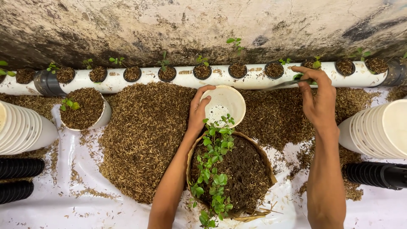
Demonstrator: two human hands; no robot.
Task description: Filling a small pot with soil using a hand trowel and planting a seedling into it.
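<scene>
My left hand (198,111) grips the rim of an empty white cup (224,104) held tilted above a pile of brown husk (144,131). My right hand (317,98) holds a thin metal tool (277,85) with its tip pointing left along a white pipe (212,80). The pipe carries a row of black net pots (202,71) filled with husk, some with small green seedlings. Just below the cup sits a woven basket (254,146) of dark soil with several leafy seedlings (214,169).
A white cup filled with husk and a seedling (85,109) stands at left. Stacks of white cups (23,127) lie at left and at right (381,129). Black ribbed pots (19,167) lie at both lower sides. A stained wall (203,25) runs behind the pipe.
</scene>
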